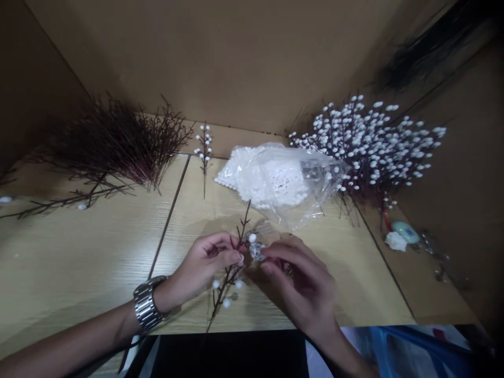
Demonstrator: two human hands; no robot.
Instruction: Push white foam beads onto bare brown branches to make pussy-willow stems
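A dark brown artificial twig [224, 294] slants across the front of the table, with a few white berries on its side shoots. My left hand [210, 262], wearing a metal watch [147, 303] on the wrist, pinches the twig near its middle between thumb and fingers. One white berry [252, 238] shows on the twig's upper part. My right hand [303, 278] is just to the right, slightly blurred, thumb and forefinger drawn together. Its fingertips meet a small crumpled silvery piece [257, 251]; whether they grip it or something smaller is unclear.
Behind my hands lies a clear plastic bag [271, 178] of white berries. Bare twigs [118, 142] are heaped at left, berried twigs [378, 142] at right. One berried sprig [203, 147] lies between. A pale green oval object [405, 231] sits far right; cardboard walls [236, 63] enclose the back.
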